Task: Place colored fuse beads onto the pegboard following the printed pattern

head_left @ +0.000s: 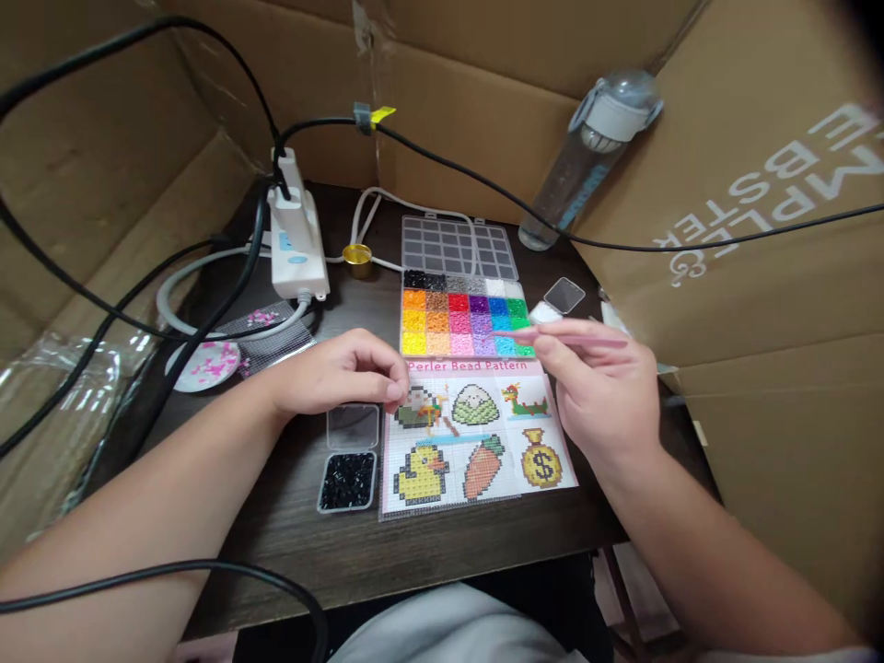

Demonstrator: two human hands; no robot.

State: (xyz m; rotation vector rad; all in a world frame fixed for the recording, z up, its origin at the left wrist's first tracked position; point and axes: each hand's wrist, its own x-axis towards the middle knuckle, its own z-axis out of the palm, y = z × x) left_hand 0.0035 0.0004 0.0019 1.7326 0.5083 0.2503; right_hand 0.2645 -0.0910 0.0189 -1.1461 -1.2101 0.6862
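head view: right hand (pixel 608 396) clamped on pink tweezers (pixel 587 339), gripped mid-shaft between thumb and fingers; rear end lies over the hand. long axis near level across view, tip pointing left, above bead box (pixel 459 316), at purple cells. left hand (pixel 345 373) curled by pattern sheet (pixel 507 458); whether fingertips meet, cannot tell.
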